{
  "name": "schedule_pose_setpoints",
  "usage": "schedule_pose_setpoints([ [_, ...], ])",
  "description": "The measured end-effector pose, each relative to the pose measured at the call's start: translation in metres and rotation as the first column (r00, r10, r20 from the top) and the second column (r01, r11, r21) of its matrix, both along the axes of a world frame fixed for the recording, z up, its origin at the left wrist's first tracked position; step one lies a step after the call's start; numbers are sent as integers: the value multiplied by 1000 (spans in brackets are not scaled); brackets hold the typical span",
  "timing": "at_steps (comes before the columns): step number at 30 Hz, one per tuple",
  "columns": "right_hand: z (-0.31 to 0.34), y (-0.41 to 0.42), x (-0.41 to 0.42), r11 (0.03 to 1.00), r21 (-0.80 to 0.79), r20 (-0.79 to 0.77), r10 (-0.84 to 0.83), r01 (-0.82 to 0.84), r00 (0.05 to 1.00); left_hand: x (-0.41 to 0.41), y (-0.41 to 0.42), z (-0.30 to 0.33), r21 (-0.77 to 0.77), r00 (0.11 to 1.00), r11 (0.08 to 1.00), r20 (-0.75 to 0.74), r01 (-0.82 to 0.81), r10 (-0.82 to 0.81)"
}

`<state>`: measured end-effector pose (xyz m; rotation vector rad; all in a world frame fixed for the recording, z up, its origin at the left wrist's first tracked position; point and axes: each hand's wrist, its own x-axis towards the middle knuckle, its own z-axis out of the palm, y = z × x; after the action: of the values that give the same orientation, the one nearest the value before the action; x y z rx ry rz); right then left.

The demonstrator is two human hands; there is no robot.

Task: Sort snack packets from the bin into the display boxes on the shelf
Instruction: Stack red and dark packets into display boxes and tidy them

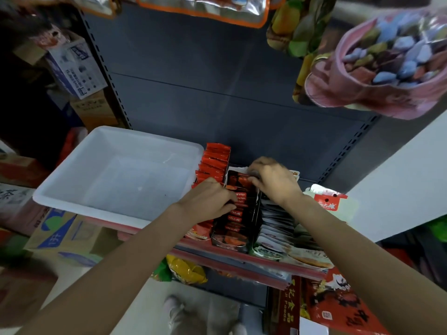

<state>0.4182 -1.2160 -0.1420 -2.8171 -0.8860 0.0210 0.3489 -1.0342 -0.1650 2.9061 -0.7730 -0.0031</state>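
Note:
A white plastic bin (72, 189) stands on the shelf at the left, and nothing shows inside it. To its right stand three display boxes: one with red packets (214, 163), a black middle box (232, 240) with dark red packets (235, 213), and one with pale packets (275, 218). My left hand (208, 201) rests on the dark red packets in the middle box, its fingers curled over their tops. My right hand (273, 180) pinches a packet at the far end of that same box.
The shelf has a red front edge (242, 258) and a dark grey back panel (217, 93). Snack bags hang above at the top and right (387, 64). Cardboard cartons (72, 64) are stacked at the left. More packets sit below on the lower shelf (186, 269).

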Motion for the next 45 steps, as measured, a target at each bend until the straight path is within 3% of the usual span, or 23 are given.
schedule_pose_setpoints([
  [5, -12, 0, -1, 996, -71, 95, 56, -49, 994, 1, 6, -6, -37, 997, 998, -42, 57, -59],
  [10, -16, -9, -4, 977, -144, 75, 172, -160, 982, -4, 5, -8, -42, 998, 997, -19, 64, -65],
  [18, -16, -6, 6, 963, -235, 112, 162, -132, 980, -6, 7, -13, -96, 999, 995, -6, 33, -34],
  [26, -12, 0, 12, 989, -141, 101, 54, -39, 993, -7, 5, -9, -76, 996, 993, 36, 89, -86],
  [30, -14, -3, 12, 981, -179, 100, 95, -76, 990, -7, 5, -8, -92, 996, 993, 45, 76, -72],
  [34, -12, -8, 14, 971, -182, -51, 151, -158, 987, -10, 8, -5, -86, 994, 995, 106, 50, -41],
  [37, -15, -7, 14, 955, -249, 19, 174, -163, 985, -8, 10, -8, -38, 981, 997, 186, 67, -59],
  [41, -15, -3, 13, 972, -229, 105, 85, -59, 991, -7, 10, -12, -63, 990, 994, 115, 86, -79],
  [45, -16, -3, 13, 978, -197, 85, 84, -66, 993, -5, 7, -8, -36, 998, 999, 50, 41, -39],
])
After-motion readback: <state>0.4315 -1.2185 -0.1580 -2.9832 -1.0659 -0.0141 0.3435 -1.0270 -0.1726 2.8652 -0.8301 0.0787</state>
